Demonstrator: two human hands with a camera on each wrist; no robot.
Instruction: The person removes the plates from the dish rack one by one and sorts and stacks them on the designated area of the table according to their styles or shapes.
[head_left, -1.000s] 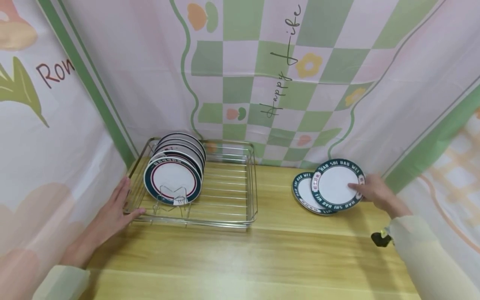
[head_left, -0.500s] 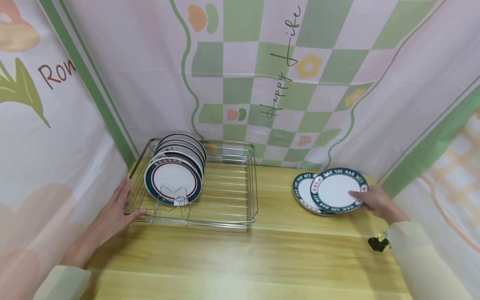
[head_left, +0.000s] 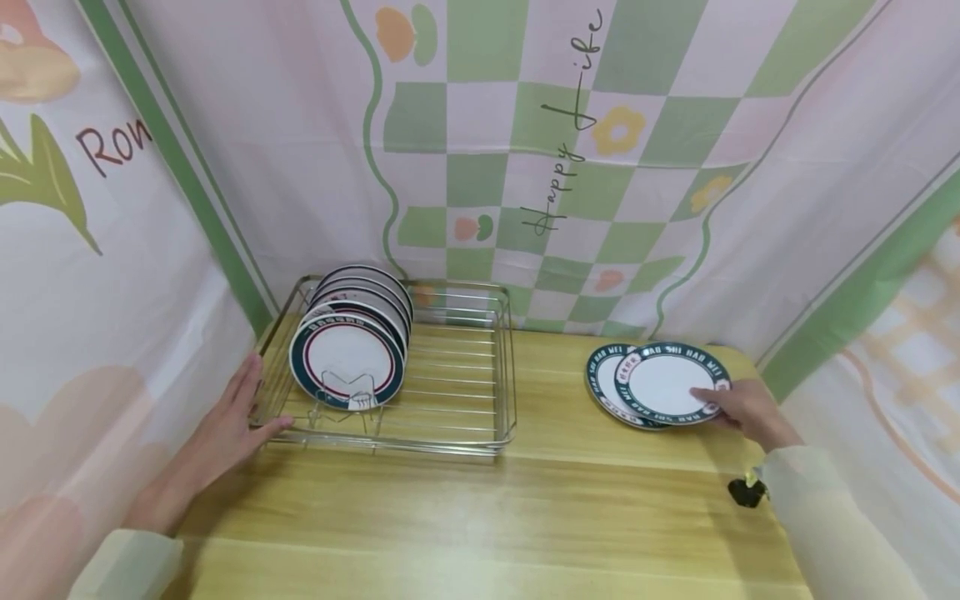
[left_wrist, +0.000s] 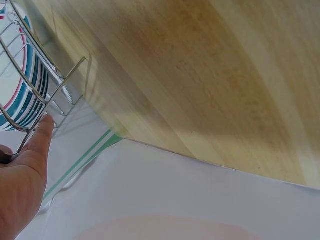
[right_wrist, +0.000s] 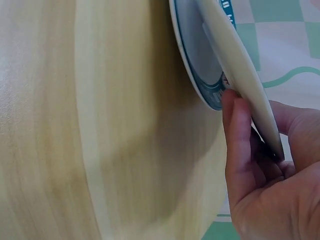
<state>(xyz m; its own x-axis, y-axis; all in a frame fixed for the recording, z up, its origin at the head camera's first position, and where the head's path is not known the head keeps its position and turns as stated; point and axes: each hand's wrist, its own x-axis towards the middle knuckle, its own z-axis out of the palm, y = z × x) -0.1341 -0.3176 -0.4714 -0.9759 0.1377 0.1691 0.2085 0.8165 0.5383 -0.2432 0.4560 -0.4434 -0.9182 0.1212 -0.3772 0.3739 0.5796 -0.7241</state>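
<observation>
My right hand point(head_left: 753, 408) pinches the right rim of a white plate point(head_left: 667, 385) with a lettered dark teal border, thumb on top and fingers underneath. In the right wrist view this plate point(right_wrist: 245, 70) is seen edge-on, tilted above another plate point(right_wrist: 192, 60). That lower plate point(head_left: 607, 387) lies on the table, partly hidden by the held one. My left hand point(head_left: 225, 425) rests at the front left corner of a wire dish rack point(head_left: 450, 446), fingers straight along its left side and thumb over the front rail. Several similar plates point(head_left: 348, 358) stand upright in the rack's left part.
The wooden table point(head_left: 480, 517) ends at a patterned cloth backdrop point(head_left: 480, 125) behind the rack and plates. Cloth also hangs at the left and right sides. A small dark object point(head_left: 746, 492) sits at my right sleeve cuff.
My right hand has moved slightly left and down with the plate, which now lies lower over the plate beneath. The left hand and rack stay in place.
</observation>
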